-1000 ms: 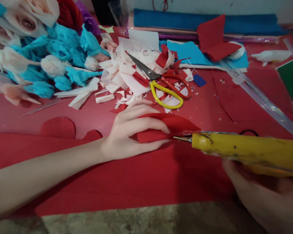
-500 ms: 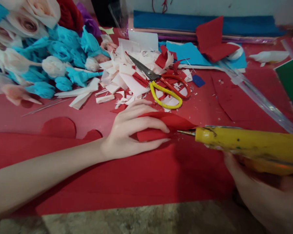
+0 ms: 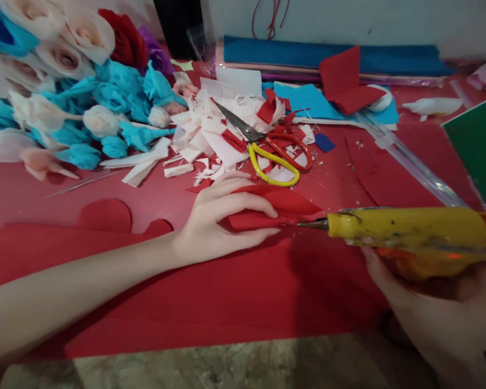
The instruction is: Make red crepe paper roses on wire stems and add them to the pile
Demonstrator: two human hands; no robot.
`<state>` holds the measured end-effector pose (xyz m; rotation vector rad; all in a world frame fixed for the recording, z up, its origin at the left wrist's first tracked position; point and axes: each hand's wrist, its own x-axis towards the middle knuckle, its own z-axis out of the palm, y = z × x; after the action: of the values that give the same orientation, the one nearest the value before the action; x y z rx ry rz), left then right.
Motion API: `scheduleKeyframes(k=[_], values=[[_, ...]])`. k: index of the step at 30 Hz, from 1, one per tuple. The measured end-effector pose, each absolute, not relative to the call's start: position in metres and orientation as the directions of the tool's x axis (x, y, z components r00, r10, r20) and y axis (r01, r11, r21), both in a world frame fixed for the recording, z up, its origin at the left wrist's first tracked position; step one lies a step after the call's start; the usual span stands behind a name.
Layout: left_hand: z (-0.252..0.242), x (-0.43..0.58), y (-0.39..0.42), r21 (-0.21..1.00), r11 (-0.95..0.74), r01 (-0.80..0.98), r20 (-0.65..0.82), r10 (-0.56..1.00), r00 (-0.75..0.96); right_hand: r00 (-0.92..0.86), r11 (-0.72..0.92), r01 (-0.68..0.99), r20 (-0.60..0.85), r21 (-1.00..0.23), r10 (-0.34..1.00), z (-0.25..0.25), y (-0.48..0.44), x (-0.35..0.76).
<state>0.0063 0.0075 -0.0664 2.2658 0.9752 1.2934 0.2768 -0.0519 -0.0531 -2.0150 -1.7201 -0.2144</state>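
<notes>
My left hand (image 3: 222,219) is curled around a folded piece of red paper (image 3: 279,208), pinching it between thumb and fingers above a large red sheet (image 3: 227,292). At the lower right, my right hand (image 3: 425,308) grips a yellow glue gun (image 3: 405,229). Its metal nozzle (image 3: 311,223) points left and almost touches the tip of the folded red piece.
Scissors with yellow and red handles (image 3: 267,148) lie on a heap of white and red paper scraps (image 3: 214,135). Blue, white and red paper flowers (image 3: 76,92) are piled at the back left. Blue and red paper rolls (image 3: 328,54) lie at the back. A green sheet (image 3: 478,146) is at the right.
The glue gun has risen a little and levelled out, its nozzle staying at the tip of the red piece. My left hand has barely moved. The view has tilted slightly.
</notes>
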Motion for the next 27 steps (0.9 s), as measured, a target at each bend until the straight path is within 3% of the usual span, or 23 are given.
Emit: scheduleKeyframes(k=[3,10,17,24,27], values=[[-0.067,0.006,0.007,0.606,-0.691,0.394,0.602,0.722,0.34,0.198,-0.118,0.975,0.498,-0.188,0.845,-0.049,-0.043,0.269],[-0.067,0.008,0.008,0.616,-0.681,0.396,0.592,0.732,0.336,0.134,-0.028,0.973,0.454,-0.231,0.881,-0.05,-0.025,0.285],[-0.068,0.007,0.006,0.627,-0.667,0.403,0.585,0.745,0.322,0.246,-0.269,0.958,0.195,0.101,0.949,-0.067,-0.002,0.305],[-0.068,0.008,0.008,0.628,-0.681,0.377,0.601,0.732,0.321,0.173,-0.213,0.946,0.177,0.243,0.969,-0.071,0.002,0.294],[-0.067,0.009,0.008,0.615,-0.693,0.375,0.62,0.72,0.312,0.094,-0.163,0.958,0.279,0.236,0.956,-0.06,-0.002,0.291]])
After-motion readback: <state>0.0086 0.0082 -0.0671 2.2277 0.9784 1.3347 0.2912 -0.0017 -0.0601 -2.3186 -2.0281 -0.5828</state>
